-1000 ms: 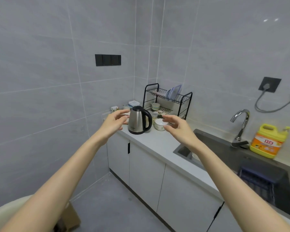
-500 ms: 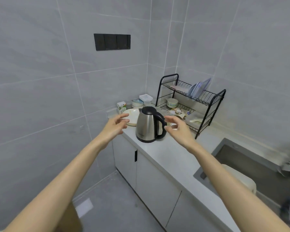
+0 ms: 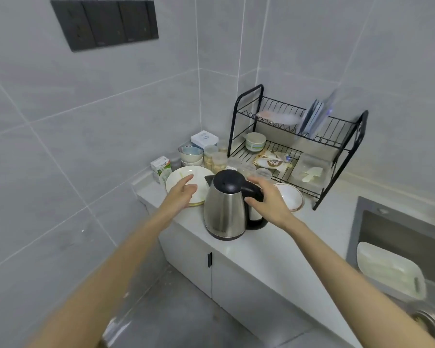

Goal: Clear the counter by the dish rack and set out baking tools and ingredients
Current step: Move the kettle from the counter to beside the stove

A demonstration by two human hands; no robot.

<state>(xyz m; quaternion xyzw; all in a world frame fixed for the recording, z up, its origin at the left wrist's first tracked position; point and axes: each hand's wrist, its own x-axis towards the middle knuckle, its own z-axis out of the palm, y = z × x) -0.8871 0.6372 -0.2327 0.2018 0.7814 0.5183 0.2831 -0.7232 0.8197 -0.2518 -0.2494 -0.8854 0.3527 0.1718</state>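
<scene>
A steel kettle (image 3: 224,212) with a black lid and handle stands on the grey counter (image 3: 266,249) near its left end. My left hand (image 3: 180,195) hovers open just left of the kettle, over a white plate (image 3: 183,175). My right hand (image 3: 268,200) is open right beside the kettle's black handle, fingers spread; I cannot tell if it touches. Behind stands a black two-tier dish rack (image 3: 299,146) with plates, a bowl and a snack bag. A white bowl (image 3: 291,197) sits by the rack.
Stacked bowls (image 3: 190,154), small jars (image 3: 217,158), a white box (image 3: 204,139) and a small carton (image 3: 161,168) crowd the corner. The sink (image 3: 397,249) at right holds a cream basin (image 3: 389,270). A black socket panel (image 3: 106,22) is on the wall.
I have stepped closer to the counter and the view has tilted down. Both hands have closed in on the kettle from either side, the right one reaching its handle.
</scene>
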